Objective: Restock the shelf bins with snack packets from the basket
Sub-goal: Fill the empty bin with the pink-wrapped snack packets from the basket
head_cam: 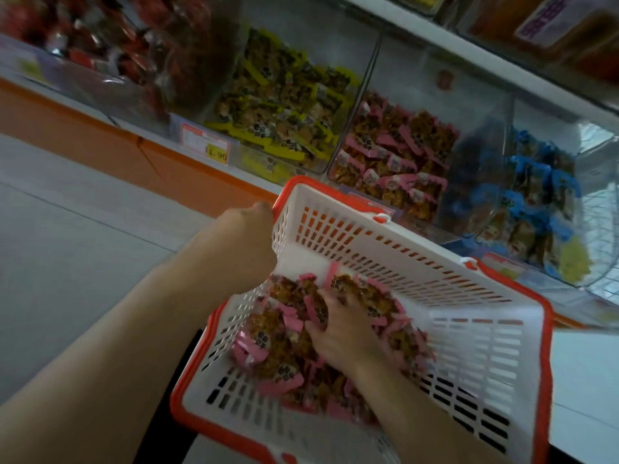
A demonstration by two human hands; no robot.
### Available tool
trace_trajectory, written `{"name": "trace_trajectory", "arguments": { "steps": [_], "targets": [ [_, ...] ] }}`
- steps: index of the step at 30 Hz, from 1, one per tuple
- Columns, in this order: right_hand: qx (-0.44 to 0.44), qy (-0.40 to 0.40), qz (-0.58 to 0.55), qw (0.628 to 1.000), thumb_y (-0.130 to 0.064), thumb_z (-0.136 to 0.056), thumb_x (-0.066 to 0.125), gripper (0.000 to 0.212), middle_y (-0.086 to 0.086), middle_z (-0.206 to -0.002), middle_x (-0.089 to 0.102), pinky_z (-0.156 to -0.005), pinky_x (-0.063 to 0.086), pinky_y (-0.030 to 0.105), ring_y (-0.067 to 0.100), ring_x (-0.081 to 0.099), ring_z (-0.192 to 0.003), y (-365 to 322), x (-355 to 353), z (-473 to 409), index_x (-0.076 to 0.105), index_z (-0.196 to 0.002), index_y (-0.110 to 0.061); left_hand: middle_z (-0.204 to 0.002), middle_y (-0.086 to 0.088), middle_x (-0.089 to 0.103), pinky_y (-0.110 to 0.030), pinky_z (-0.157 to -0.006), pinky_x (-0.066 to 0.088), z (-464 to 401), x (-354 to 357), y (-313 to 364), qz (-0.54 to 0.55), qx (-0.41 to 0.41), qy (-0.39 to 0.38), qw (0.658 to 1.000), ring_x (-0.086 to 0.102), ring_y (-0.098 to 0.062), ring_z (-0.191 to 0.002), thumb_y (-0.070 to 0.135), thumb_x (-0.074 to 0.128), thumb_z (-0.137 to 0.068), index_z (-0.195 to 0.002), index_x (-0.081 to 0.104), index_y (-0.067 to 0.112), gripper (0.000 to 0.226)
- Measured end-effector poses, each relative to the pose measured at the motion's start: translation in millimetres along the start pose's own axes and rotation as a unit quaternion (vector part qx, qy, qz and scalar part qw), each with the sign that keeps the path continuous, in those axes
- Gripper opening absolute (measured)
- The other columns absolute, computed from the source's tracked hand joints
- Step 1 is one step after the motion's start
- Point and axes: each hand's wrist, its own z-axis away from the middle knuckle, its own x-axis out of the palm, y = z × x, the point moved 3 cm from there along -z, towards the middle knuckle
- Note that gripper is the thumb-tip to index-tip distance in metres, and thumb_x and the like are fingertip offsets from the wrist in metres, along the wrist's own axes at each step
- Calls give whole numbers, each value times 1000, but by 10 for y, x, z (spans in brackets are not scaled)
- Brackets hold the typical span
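Note:
A white basket with an orange rim (435, 272) is tilted in front of the shelf. Several pink-edged snack packets (268, 343) lie piled in its lower corner. My left hand (248, 239) grips the basket's left rim from outside. My right hand (345, 333) reaches inside, palm down, with its fingers dug into the packet pile and curled around some of them. Just beyond the basket, a clear shelf bin (338, 162) holds matching pink packets (395, 155).
Clear bins stand side by side on the shelf: red packets (100, 45) at left, yellow packets (284, 105), then pink, then blue packets (532, 192) at right. A price tag (206, 144) hangs below the yellow bin. An upper shelf (502, 58) overhangs. Grey floor lies to the left.

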Motion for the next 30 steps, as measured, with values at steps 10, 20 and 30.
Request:
{"name": "trace_trajectory", "arguments": {
  "steps": [10,20,30],
  "targets": [
    [-51,10,46,998,-36,-102,57,69,4,-160,31,-123,36,39,26,32,-151,109,-42,-15,27,-164,-36,-83,-4,65,-36,-57,57,-69,-59,65,9,-9,-31,999,65,-18,-68,15,54,-97,-95,54,19,5],
    [-49,57,-79,994,-46,-87,73,46,-9,-135,53,-115,43,35,16,47,-132,142,-186,14,57,-130,-41,-85,-2,65,-23,-47,40,-21,-145,222,-18,-36,15,999,58,-12,-61,29,53,-101,-97,59,14,17],
    [-176,95,-327,924,9,-79,84,72,-27,-126,66,-94,60,30,2,68,-115,166,-1546,892,68,-120,-47,-102,20,68,-28,-77,59,216,224,953,159,97,-131,974,68,-1,-86,52,71,-90,-112,61,42,27]
  ]
}}
